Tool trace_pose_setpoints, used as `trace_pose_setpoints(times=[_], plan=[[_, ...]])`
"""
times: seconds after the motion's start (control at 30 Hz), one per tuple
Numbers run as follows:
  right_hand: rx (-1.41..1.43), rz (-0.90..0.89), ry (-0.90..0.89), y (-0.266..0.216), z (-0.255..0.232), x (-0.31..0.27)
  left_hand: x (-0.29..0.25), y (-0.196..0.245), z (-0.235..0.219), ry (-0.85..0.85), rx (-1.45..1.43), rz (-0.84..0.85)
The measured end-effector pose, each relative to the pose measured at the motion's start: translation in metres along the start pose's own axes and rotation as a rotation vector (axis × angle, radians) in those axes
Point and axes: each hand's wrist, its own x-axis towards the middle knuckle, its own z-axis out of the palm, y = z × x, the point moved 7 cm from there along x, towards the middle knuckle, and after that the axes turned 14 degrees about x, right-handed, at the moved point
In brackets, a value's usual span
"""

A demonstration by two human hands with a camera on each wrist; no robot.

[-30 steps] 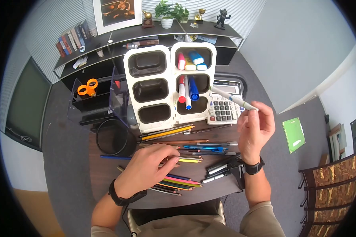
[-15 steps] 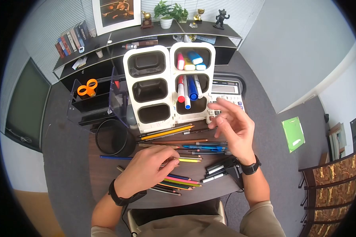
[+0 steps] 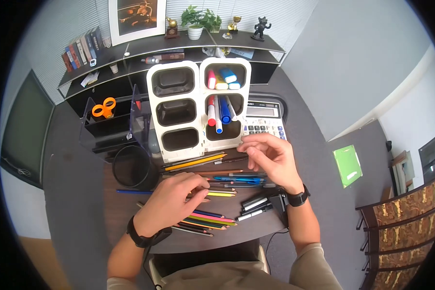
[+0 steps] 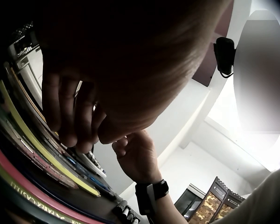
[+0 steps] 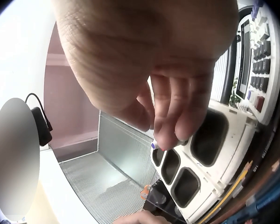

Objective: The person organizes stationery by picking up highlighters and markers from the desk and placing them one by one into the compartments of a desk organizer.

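Note:
A white organizer (image 3: 201, 92) with two columns of dark compartments stands on the table. Its top right compartment holds several highlighters (image 3: 221, 79). In the middle right one, a red marker (image 3: 211, 112), a blue marker (image 3: 225, 112) and white pens (image 3: 219, 121) lean outward. My right hand (image 3: 273, 159) hovers in front of the organizer's lower right corner, fingers loosely bent and holding nothing. Over the colored pencils (image 3: 210, 220) my left hand (image 3: 171, 198) rests with relaxed fingers. The left wrist view shows those fingers hanging beside a yellow pencil (image 4: 46, 149), gripping nothing.
To the left stand a black mesh cup (image 3: 133, 166) and a clear desk holder with orange scissors (image 3: 104, 107). A calculator (image 3: 266, 118) lies behind my right hand. Black pens (image 3: 255, 209) and a blue pen (image 3: 239, 179) lie on the table (image 3: 125, 217).
My right hand has put a white pen into the middle right compartment, let it go and drawn back toward me. My left hand has stayed over the pencils. The head view has shifted slightly.

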Motion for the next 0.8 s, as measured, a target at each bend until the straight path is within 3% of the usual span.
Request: trace_pose_setpoints(times=[0.07,0.13,0.17,0.2,0.27,0.37,0.5,0.8], plan=[[-0.101,0.009,0.025,-0.019,-0.002,-0.010,-0.001,-0.003,-0.001,0.032,-0.011,0.007],[-0.544,-0.036,-0.113,-0.040,-0.001,-0.027,-0.001,-0.005,-0.001,0.011,-0.006,0.000],[-0.590,-0.050,-0.149,-0.046,0.002,-0.036,-0.002,-0.006,-0.001,0.022,-0.017,-0.007],[-0.629,0.048,-0.209,-0.052,0.008,-0.046,-0.002,-0.004,-0.002,0.031,-0.021,0.010],[-0.769,-0.005,-0.371,-0.051,0.015,-0.068,-0.002,-0.003,-0.003,0.051,-0.031,0.023],[-0.915,0.091,-0.407,-0.039,0.018,-0.095,-0.002,0.001,-0.006,0.066,-0.021,0.058],[-1.014,0.062,-0.359,-0.028,0.018,-0.111,-0.003,0.001,-0.005,0.057,-0.006,0.072],[-0.964,-0.048,-0.361,-0.010,0.047,-0.085,-0.003,0.000,-0.005,0.053,0.003,0.067]])
